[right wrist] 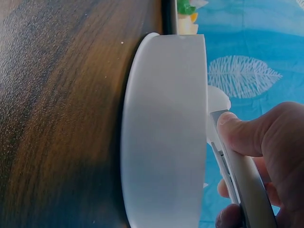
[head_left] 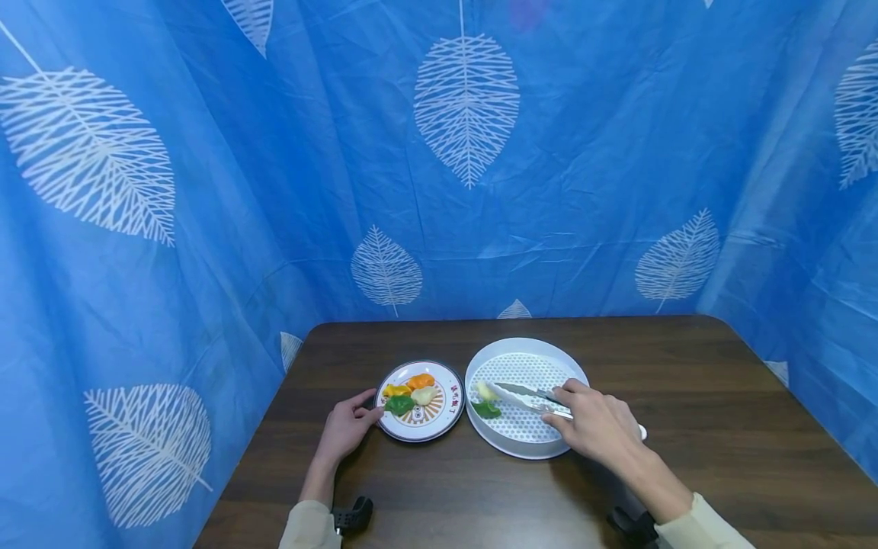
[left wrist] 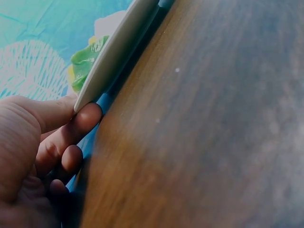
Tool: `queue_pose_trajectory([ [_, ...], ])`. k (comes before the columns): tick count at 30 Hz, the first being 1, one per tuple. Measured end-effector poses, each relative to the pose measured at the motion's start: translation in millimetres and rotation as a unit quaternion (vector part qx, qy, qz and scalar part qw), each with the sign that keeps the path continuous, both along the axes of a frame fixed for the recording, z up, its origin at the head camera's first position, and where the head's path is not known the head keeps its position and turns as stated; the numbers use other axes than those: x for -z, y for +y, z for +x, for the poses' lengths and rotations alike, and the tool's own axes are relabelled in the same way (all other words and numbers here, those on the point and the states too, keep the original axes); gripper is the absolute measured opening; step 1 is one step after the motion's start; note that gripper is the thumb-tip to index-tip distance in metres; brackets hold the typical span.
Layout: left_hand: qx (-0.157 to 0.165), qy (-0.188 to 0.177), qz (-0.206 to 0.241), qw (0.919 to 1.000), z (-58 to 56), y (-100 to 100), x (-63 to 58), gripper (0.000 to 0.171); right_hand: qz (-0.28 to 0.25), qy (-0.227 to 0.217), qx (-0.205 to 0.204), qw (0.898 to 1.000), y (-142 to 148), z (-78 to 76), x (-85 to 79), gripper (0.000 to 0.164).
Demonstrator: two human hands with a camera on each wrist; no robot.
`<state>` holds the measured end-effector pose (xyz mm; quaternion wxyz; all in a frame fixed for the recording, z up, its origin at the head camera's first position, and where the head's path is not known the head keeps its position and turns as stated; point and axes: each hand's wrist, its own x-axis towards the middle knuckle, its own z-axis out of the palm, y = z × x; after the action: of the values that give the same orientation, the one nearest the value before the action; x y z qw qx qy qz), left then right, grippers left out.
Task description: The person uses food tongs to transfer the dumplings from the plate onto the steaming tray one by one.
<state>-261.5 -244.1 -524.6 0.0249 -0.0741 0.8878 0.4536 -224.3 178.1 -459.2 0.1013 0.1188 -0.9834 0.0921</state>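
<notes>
Left hand (head_left: 346, 427) pinches plate edge (head_left: 421, 437); right hand (head_left: 598, 423), tongs (head_left: 525, 391).

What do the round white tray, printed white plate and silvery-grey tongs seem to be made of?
Round white high-walled tray: probably plastic, smooth and dull, judging by its evenly coloured wall. Round white printed plate: ceramic or melamine, smooth; the pale rim leaves it open. Silvery-grey tongs: likely metal, satin, from the soft sheen along the handle.

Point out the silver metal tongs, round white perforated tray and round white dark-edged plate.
Silver metal tongs (right wrist: 247, 181), right wrist view: broad arm.
Round white perforated tray (head_left: 519, 427), head view: bare floor.
Round white dark-edged plate (head_left: 421, 432), head view: near rim.
</notes>
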Motion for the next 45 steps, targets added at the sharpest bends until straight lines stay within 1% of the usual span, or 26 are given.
queue_pose_trajectory([
  [5,0.000,-0.001,-0.003,1.0000,0.5,0.1,-0.3,0.051,0.011,-0.013,0.000,1.000,-0.5,-2.4,2.9,0.055],
  [10,-0.005,-0.005,-0.002,1.0000,0.1,0.9,-3.1,0.052,0.014,-0.010,0.003,1.000,-0.5,-4.5,4.3,0.056],
  [18,-0.013,-0.022,-0.006,0.9997,1.0,2.1,-3.8,0.051,-0.006,-0.023,0.008,1.000,-0.5,-3.0,5.7,0.058],
  [22,-0.018,-0.026,-0.009,0.9994,0.0,2.3,-4.7,0.050,-0.009,-0.010,0.012,1.000,-1.3,-0.3,3.4,0.060],
  [25,-0.019,-0.025,-0.014,0.9994,-0.4,2.4,-5.2,0.049,-0.018,0.009,0.010,1.000,-4.1,3.2,2.4,0.059],
  [31,-0.016,-0.021,-0.018,0.9995,0.5,3.4,-4.4,0.049,-0.034,0.026,0.005,0.999,-16.1,11.7,2.1,0.060],
  [37,-0.022,-0.019,-0.018,0.9994,0.0,3.8,-3.9,0.048,-0.037,0.040,0.000,0.999,-34.8,17.3,-0.9,0.059],
  [45,-0.022,-0.028,-0.010,0.9993,-0.6,2.8,-4.7,0.050,-0.029,0.019,-0.008,0.999,-61.8,16.9,-4.0,0.060],
])
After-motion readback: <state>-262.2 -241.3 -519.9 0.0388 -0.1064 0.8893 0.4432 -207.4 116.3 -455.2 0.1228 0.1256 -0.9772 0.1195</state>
